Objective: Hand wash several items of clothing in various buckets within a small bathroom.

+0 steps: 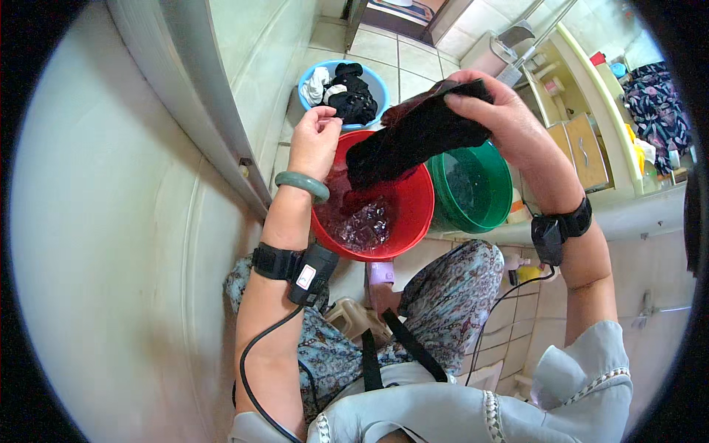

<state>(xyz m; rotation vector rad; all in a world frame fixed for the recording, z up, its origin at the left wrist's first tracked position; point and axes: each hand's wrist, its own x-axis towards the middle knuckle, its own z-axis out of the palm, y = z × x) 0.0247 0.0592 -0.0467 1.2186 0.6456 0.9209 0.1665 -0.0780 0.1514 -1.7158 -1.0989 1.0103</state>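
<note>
Above a red bucket [372, 196] of rippling water, my right hand [487, 105] grips one end of a black cloth [412, 133]. The cloth stretches down and left over the bucket, its lower end above the water. My left hand [318, 138], with a green bangle at the wrist, is raised at the bucket's far left edge, its fingers curled with the tips close together; whether they pinch anything cannot be told. Beyond the red bucket, a light-blue basin [382, 91] holds black and white clothes [352, 99]. A green bucket [482, 183] with water in it stands right of the red one.
On the left runs a pale wall [166, 221] with a door frame [221, 94]. At right are a cabinet [587, 149] with an open shelf and a counter bearing a dark patterned cloth [656, 111]. A dustpan [515, 36] and a bin [484, 52] stand at the back on floor tiles [374, 52].
</note>
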